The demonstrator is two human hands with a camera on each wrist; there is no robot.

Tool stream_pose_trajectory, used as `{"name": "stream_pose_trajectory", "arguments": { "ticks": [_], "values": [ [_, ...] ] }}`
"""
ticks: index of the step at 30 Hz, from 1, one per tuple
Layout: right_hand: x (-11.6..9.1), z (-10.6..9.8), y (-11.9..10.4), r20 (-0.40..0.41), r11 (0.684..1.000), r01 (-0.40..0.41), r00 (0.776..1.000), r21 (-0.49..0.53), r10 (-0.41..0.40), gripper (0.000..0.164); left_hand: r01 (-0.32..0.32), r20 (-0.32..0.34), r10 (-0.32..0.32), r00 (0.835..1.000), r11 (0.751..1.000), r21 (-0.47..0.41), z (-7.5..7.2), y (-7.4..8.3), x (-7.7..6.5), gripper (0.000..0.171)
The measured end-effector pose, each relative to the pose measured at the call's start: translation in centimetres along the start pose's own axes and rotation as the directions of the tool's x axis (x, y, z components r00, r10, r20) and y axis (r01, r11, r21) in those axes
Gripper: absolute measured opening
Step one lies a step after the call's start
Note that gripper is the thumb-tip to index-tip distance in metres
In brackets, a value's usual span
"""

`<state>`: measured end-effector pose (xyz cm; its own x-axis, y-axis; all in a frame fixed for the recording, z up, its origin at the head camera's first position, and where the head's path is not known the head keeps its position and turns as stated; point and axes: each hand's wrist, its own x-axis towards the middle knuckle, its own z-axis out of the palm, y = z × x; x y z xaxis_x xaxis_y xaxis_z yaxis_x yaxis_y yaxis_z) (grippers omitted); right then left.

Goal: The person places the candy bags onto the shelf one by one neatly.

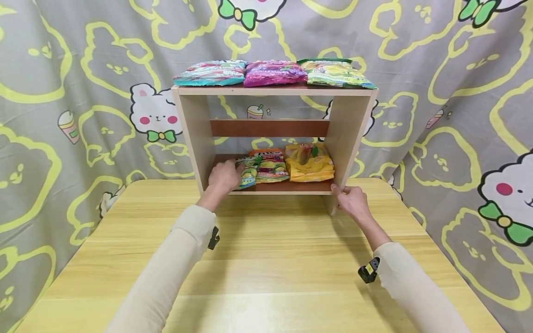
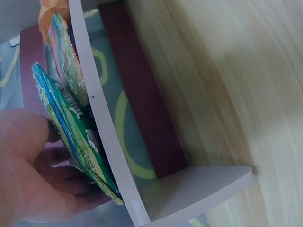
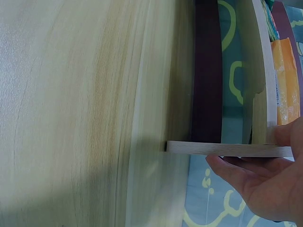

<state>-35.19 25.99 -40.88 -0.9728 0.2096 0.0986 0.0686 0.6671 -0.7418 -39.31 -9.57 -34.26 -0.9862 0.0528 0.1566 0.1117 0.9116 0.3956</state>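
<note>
A small two-tier wooden shelf (image 1: 276, 92) stands on the table. My left hand (image 1: 225, 175) rests on a green candy bag (image 1: 248, 173) at the left of its lower board. In the left wrist view, the left hand (image 2: 42, 175) lies against the bag (image 2: 78, 132), thumb and fingers spread apart, some fingertips hidden behind it. At the lower right corner my right hand (image 1: 351, 201) grips the shelf's side panel. The right wrist view shows the right hand (image 3: 265, 182) with its thumb inside and fingers beneath the panel (image 3: 227, 148).
Beside the green bag lie a multicoloured candy bag (image 1: 271, 166) and a yellow bag (image 1: 310, 164). On top are a teal bag (image 1: 212, 74), a purple bag (image 1: 274, 74) and a yellow-green bag (image 1: 335, 74). A patterned curtain (image 1: 41, 115) surrounds the wooden table (image 1: 266, 268).
</note>
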Motion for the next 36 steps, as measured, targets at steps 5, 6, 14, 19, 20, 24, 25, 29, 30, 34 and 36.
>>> {"name": "stream_pose_trajectory", "arguments": {
  "ticks": [5,6,14,19,20,24,25,29,30,34,36],
  "values": [
    [0.1,0.1,-0.1,0.008,1.0,0.002,1.0,0.001,-0.002,0.06,-0.039,-0.045,0.039,0.998,0.999,0.006,-0.2,-0.2,-0.2,0.047],
    [0.1,0.1,-0.1,0.011,1.0,0.002,1.0,0.001,-0.002,0.06,-0.048,-0.046,0.048,0.998,0.999,0.008,-0.3,-0.2,-0.3,0.048],
    [0.0,0.1,-0.2,0.018,1.0,0.007,1.0,-0.007,-0.007,0.061,-0.148,0.183,0.142,0.973,0.989,0.022,-1.8,0.3,-2.5,0.076],
    [0.0,0.0,-0.1,0.011,1.0,0.002,1.0,-0.018,-0.002,0.062,-0.227,0.228,0.2,0.953,0.969,0.098,-1.1,-0.3,-3.8,0.066],
    [0.0,0.0,0.0,0.012,1.0,0.001,1.0,-0.017,-0.001,0.062,-0.234,0.212,0.208,0.955,0.966,0.107,-0.8,-0.5,-3.9,0.065],
    [-0.1,-0.1,0.1,0.019,1.0,-0.001,1.0,-0.009,0.001,0.062,-0.241,0.129,0.225,0.966,0.962,0.126,0.6,-1.2,-4.3,0.06],
    [-0.1,-0.1,0.1,0.019,1.0,0.001,1.0,-0.008,0.0,0.062,-0.237,0.112,0.224,0.968,0.963,0.125,0.9,-1.3,-4.4,0.06],
    [0.0,-0.1,0.1,0.013,1.0,0.013,1.0,-0.003,-0.013,0.061,-0.237,0.059,0.231,0.971,0.962,0.135,1.6,-1.5,-4.4,0.059],
    [0.0,0.0,0.1,0.01,1.0,0.016,1.0,-0.004,-0.016,0.061,-0.237,0.05,0.232,0.971,0.963,0.132,1.7,-1.5,-4.4,0.059],
    [0.0,0.0,0.1,0.005,1.0,0.018,1.0,-0.005,-0.018,0.061,-0.228,0.018,0.228,0.974,0.963,0.141,1.8,-1.6,-4.2,0.058],
    [0.0,0.0,0.1,0.007,1.0,0.016,1.0,-0.003,-0.016,0.06,-0.211,0.008,0.213,0.977,0.966,0.152,1.8,-1.7,-4.0,0.057]
  ]
}}
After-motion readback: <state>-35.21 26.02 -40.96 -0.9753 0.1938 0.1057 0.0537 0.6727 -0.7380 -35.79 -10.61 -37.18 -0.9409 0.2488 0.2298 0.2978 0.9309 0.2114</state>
